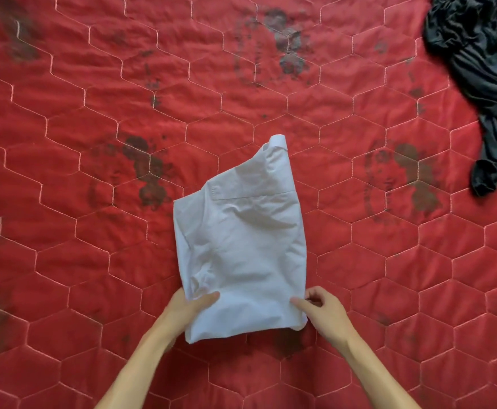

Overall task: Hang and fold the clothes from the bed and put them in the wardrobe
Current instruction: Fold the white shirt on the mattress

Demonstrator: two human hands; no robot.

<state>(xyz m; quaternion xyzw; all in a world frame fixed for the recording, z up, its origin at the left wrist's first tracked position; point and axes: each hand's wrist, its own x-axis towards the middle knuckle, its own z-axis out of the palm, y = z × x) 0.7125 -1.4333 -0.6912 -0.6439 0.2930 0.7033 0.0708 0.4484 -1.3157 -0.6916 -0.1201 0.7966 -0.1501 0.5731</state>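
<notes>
A white shirt (pixel 244 246) lies folded into a narrow bundle on the red quilted bed (pixel 93 143), its collar end pointing away from me. My left hand (pixel 186 305) grips the near left edge of the shirt, thumb on top and fingers underneath. My right hand (pixel 322 309) pinches the near right edge of the shirt between thumb and fingers. A dark crumpled garment (pixel 483 69) lies at the far right corner of the view, apart from both hands.
The red quilt with hexagon stitching and dark printed patches fills the whole view. No wardrobe or hanger shows in the view.
</notes>
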